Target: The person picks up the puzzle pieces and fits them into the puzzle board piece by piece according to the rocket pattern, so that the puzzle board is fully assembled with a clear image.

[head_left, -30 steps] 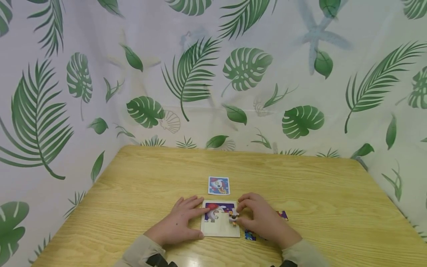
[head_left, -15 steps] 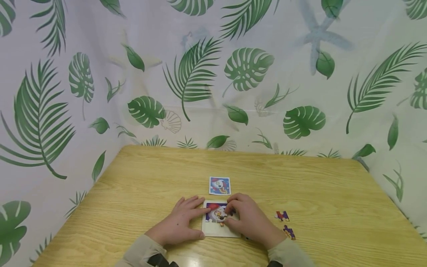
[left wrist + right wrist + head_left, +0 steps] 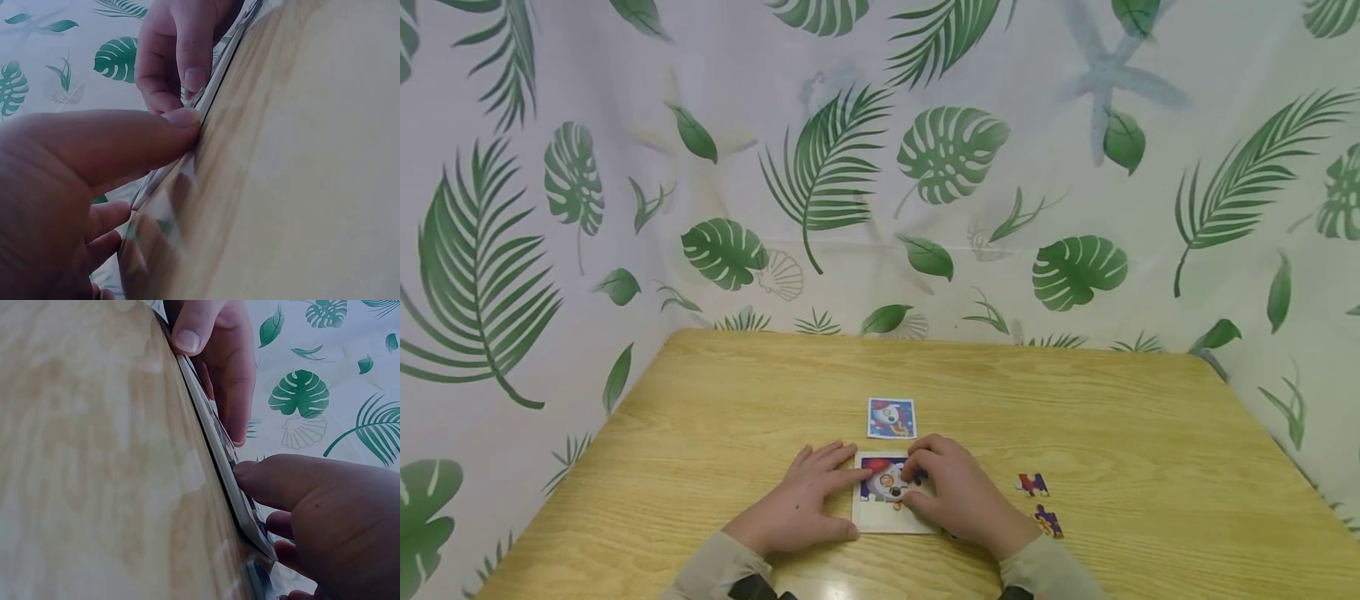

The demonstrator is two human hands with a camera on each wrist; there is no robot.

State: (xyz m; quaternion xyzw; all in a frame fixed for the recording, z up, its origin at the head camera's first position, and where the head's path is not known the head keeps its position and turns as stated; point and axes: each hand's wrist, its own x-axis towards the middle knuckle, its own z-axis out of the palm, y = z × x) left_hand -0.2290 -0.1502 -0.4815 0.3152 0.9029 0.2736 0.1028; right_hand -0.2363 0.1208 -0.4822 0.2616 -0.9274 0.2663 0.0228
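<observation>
A square puzzle board (image 3: 883, 522) with a pale frame lies flat on the table, its upper part filled with pieces showing a red and white cartoon figure. My left hand (image 3: 805, 502) rests at the board's left side, fingers straight, index finger on the picture and thumb by the near corner. Over the board's right half is my right hand (image 3: 962, 498), its curled fingers and thumb pinching a puzzle piece (image 3: 895, 492) with part of a white face. That hand covers the board's right side. In the right wrist view the thumb (image 3: 250, 475) presses on the board's upper face.
A small picture card (image 3: 892, 418) lies just beyond the board. Two loose puzzle pieces, one red and purple (image 3: 1032, 484) and one purple and orange (image 3: 1048, 521), lie right of my right hand. A leaf-patterned curtain (image 3: 850, 250) closes off the table's back and sides.
My right hand has carried the face piece leftward from the board's right edge into the picture, against the pieces there. In the last half second it barely moves. My left hand stays put.
</observation>
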